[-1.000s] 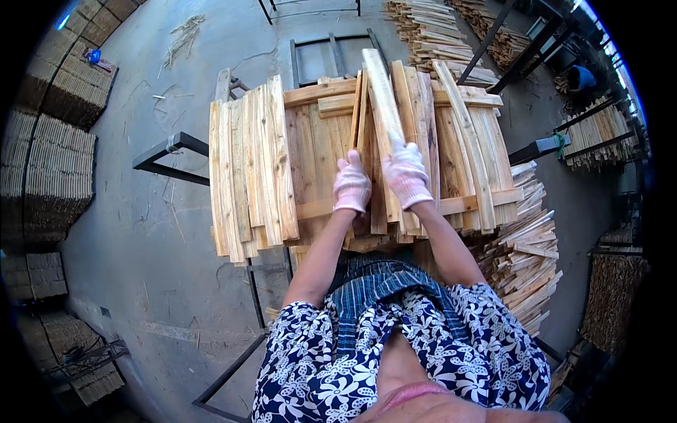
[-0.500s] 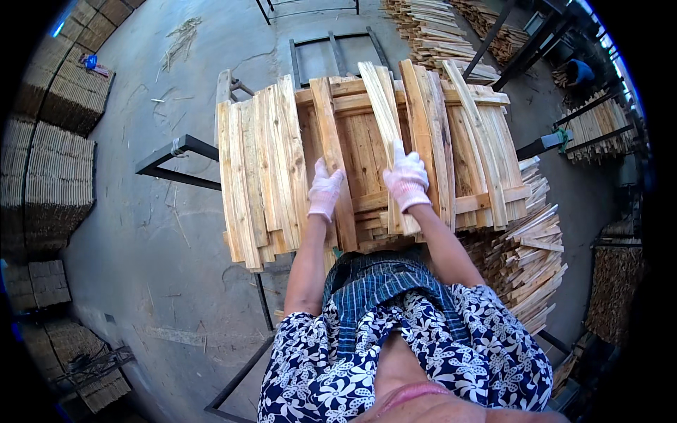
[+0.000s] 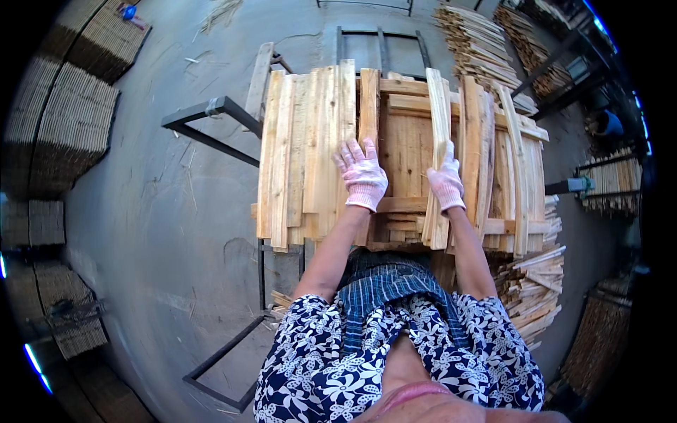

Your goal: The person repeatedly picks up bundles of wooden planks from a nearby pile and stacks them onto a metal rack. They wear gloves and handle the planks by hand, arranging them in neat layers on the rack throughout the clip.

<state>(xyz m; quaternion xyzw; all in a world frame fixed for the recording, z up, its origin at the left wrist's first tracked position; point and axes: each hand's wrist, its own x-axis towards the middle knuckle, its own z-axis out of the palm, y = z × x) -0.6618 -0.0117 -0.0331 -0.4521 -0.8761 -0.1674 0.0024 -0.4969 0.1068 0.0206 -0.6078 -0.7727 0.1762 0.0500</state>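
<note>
My left hand (image 3: pixel 363 173), in a pale pinkish knit glove, lies flat with fingers spread over the lower part of a reddish-brown wooden slat (image 3: pixel 369 106). This slat lies close beside a row of pale slats (image 3: pixel 303 141) on the left of the wooden stack. My right hand (image 3: pixel 446 180), gloved alike, is closed round a pale wooden strip (image 3: pixel 438 113) that lies lengthwise over the gap; whether it is one piece or two together I cannot tell. Between my hands, brown boards (image 3: pixel 407 155) and crosswise battens (image 3: pixel 402 205) show underneath. More slats (image 3: pixel 476 148) lie right of my right hand.
A black metal frame (image 3: pixel 211 116) juts out left of the stack, and another (image 3: pixel 381 46) stands beyond it. Loose strips are heaped at the lower right (image 3: pixel 532 289). Bundled wood stacks (image 3: pixel 77 120) line the left side; a person in blue (image 3: pixel 610 123) is at far right.
The reddish-brown slat has moved left against the pale row. My left hand has gone from gripping it to lying spread on it. The strip under my right hand stands straighter. The view has shifted.
</note>
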